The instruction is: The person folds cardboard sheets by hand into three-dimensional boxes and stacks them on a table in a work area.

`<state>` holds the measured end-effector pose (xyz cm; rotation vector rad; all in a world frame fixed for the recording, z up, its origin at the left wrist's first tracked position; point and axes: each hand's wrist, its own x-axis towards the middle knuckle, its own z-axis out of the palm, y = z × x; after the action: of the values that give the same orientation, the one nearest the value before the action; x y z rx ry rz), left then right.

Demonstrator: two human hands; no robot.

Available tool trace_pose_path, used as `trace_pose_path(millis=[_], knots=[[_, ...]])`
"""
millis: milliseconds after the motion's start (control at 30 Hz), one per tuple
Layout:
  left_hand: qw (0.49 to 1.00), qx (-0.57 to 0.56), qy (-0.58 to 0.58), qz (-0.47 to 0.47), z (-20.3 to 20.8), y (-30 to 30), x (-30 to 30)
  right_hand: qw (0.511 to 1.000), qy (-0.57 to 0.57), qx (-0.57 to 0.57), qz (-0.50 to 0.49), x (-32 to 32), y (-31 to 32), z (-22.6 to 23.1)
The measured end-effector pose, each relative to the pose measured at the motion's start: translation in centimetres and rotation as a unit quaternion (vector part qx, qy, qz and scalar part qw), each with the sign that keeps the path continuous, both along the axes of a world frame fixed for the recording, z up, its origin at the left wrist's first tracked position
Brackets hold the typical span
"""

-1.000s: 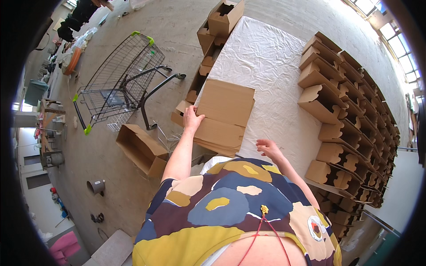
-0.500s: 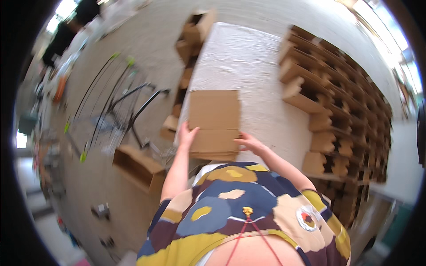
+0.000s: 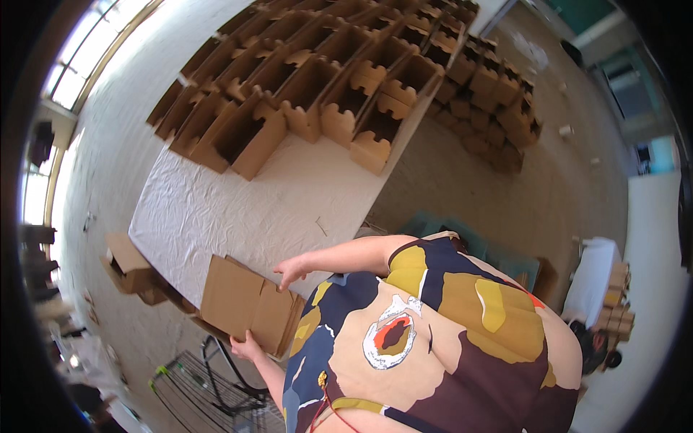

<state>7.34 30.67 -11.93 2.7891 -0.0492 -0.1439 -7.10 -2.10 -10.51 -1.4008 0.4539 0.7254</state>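
Note:
A flat, folded brown cardboard box (image 3: 234,292) lies at the near end of the white-covered table (image 3: 195,191), with more layers of cardboard showing under it close to my body. My left hand (image 3: 249,346) grips its near-left edge, thumb on top and fingers partly hidden beneath. On the opposite edge is my right hand (image 3: 291,270), fingertips bent at the notch in the cardboard and index finger stretched forward.
Rows of open cardboard boxes (image 3: 303,90) fill the table's far part. More boxes (image 3: 498,101) are piled on the floor beyond its right edge. An open box (image 3: 128,263) sits by the left edge, and a dark wire cart (image 3: 209,390) stands at the lower left.
My view has swung to the right, bringing the rows of boxes in front. Both hands stay at opposite edges of the folded cardboard box, which now appears lower left and tilted.

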Motion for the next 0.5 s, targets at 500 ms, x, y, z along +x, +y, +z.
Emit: trace_pose_path(millis=[500], knots=[[0.950, -0.196, 0.225, 0.092, -1.2, 1.8, 7.4, 0.999, -0.034, 0.008, 0.021, 1.2, 4.1, 0.3]])
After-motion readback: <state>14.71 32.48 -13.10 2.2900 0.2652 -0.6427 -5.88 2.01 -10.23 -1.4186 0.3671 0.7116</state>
